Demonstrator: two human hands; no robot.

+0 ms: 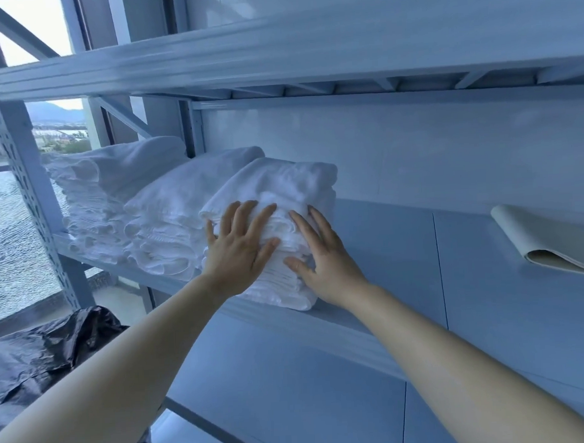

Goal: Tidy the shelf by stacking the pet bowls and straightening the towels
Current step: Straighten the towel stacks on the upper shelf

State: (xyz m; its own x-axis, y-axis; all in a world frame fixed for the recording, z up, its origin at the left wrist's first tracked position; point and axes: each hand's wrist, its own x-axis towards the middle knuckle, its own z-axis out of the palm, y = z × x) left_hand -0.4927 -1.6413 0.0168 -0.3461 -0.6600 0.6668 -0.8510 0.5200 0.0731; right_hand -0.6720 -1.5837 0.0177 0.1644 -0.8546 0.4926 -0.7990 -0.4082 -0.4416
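Both hands' straight fingers [250, 219] press the front of the rightmost towel stack [282, 188] (white, folded).

The head-worn camera is looking from close in front at the middle shelf [486, 266], near enough that the left hand [238, 253] and the right hand [326, 266] are reaching past its front edge. It is sitting above that shelf and below the upper shelf [276, 54], catching the top of one and the underside of the other. It is facing forward and somewhat leftward, taking in the middle shelf's left end, the upright post [27, 179] and the window [10, 240] beyond it.
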